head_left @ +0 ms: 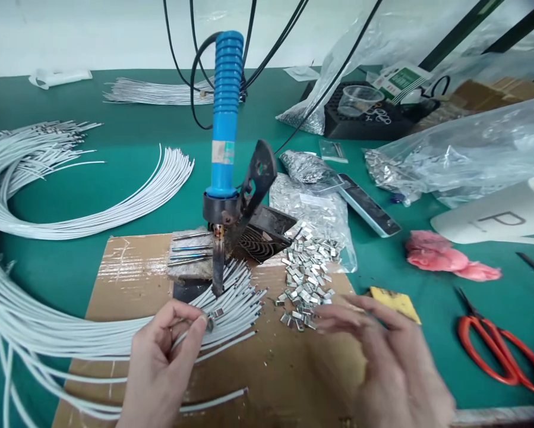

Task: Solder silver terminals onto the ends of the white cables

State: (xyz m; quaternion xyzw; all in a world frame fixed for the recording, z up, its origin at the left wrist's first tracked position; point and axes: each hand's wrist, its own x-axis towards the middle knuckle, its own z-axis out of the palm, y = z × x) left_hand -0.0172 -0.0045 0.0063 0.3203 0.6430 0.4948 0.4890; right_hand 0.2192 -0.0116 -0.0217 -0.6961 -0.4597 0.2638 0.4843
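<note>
Directions are read with twelve o'clock at the top of the view. We see the left hand (166, 356) with thumb and forefinger clamped on a white cable (180, 340); a small metal piece (217, 312) shows just beyond their tips. From these tips, the tip of the blue soldering iron (224, 125) lies near, at one o'clock, the tool's long axis running almost twelve to six. The right hand (389, 356) is the nearer to the heap of metal clips (309, 276), which lies toward eleven o'clock from its fingertips. Its fingers are curled and blurred; we cannot tell whether they meet or hold anything. The cable bundle (92, 337) fans toward two o'clock behind the left hand and is cut off at nine. The left fingers hide part of the cable, so we cannot tell whether the metal piece is joined to it.
</note>
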